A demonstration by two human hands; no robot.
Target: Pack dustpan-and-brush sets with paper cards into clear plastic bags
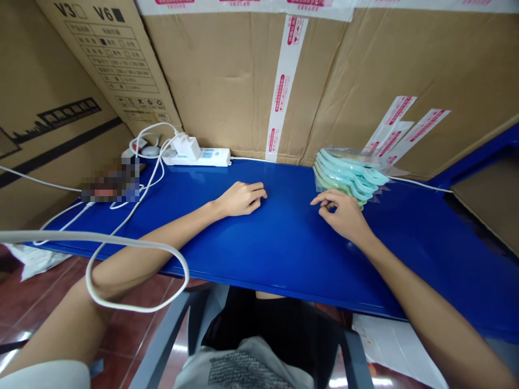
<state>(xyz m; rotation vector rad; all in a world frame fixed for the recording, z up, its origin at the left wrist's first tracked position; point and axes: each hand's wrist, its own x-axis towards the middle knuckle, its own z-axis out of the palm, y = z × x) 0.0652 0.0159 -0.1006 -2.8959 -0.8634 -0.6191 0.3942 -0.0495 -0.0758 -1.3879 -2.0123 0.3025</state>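
My left hand [243, 199] rests on the blue table [279, 248], its fingers loosely bent and slightly apart, with nothing in them. Farther right, my right hand [343, 213] hovers at or just over the tabletop, fingers curled and a gap showing between thumb and forefinger; it holds nothing visible. Right behind that hand lies a stack of pale teal and green plastic pieces [351, 173] with wavy edges, in clear wrapping. The hand overlaps the front of the stack; whether they touch I cannot tell.
A white power strip [217, 157] with a plugged-in adapter [186, 147] stands at the back left. White cables [138, 208] loop over the left side, one close to the camera across my left arm. A blurred object [111, 181] lies there too. Cardboard walls [227, 81] enclose the back.
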